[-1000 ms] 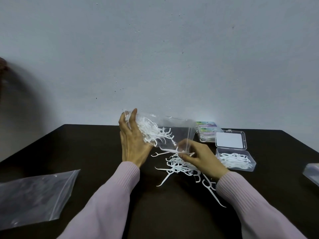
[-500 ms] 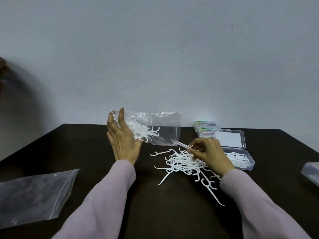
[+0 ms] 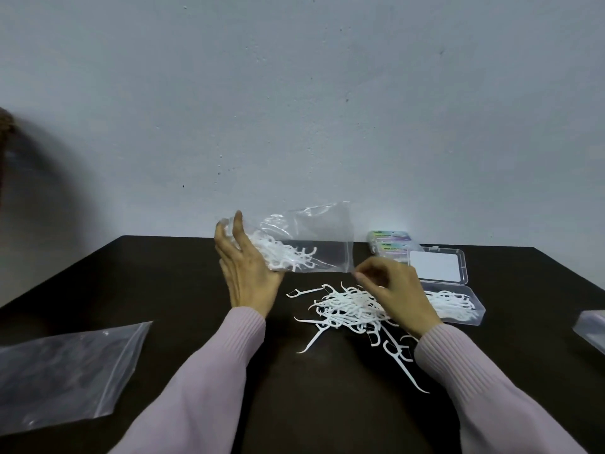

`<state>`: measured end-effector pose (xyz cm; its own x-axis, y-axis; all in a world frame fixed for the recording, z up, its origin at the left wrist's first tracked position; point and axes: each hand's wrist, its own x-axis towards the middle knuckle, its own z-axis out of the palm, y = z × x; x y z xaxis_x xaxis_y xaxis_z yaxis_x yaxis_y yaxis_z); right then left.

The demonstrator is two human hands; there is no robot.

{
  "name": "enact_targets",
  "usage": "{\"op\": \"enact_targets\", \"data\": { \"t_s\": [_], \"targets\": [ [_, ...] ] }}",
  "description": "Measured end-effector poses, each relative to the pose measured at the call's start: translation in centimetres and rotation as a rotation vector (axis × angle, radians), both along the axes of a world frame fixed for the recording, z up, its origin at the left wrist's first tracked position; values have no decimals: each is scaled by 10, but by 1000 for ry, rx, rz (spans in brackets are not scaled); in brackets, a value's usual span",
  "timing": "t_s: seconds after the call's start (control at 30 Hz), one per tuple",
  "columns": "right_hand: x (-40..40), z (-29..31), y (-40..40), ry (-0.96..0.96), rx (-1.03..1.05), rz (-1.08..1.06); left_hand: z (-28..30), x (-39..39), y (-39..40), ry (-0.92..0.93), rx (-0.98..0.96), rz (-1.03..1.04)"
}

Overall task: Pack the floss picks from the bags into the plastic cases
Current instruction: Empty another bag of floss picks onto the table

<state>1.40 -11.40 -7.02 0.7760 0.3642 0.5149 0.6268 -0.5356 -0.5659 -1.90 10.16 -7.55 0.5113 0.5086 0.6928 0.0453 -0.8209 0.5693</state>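
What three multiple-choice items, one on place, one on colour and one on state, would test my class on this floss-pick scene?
1. Where does the loose heap of picks lie?
A. on the table, between the hands
B. inside the flat bag at the left
C. on the white lid

2. What colour are the sleeves?
A. dark green
B. pale pink
C. black

3. What state is the case at the right in?
A. shut and empty
B. open with picks inside
C. upside down

Key: 1 A, the heap rests on the dark table below the raised bag that the left hand holds. 2 B, both forearms show pale pink knit. 3 B, its lid lies folded back and white picks fill the tray.
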Motion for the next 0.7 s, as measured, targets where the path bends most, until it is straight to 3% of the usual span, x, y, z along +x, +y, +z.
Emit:
{"op": "enact_targets", "data": {
  "t_s": [0.2, 0.33, 0.6, 0.7],
  "targets": [
    [-5, 7, 4, -70, 303, -25, -7, 5, -4, -25, 150, -204],
    [-5, 9, 5, 131, 528, 31, -4, 4, -4, -41, 125, -181],
    [-9, 8, 6, 264, 375, 301, -3, -1, -8, 4, 163, -213],
    [-8, 6, 9, 249, 281, 312, -3, -2, -8, 8, 281, -238]
  ]
}}
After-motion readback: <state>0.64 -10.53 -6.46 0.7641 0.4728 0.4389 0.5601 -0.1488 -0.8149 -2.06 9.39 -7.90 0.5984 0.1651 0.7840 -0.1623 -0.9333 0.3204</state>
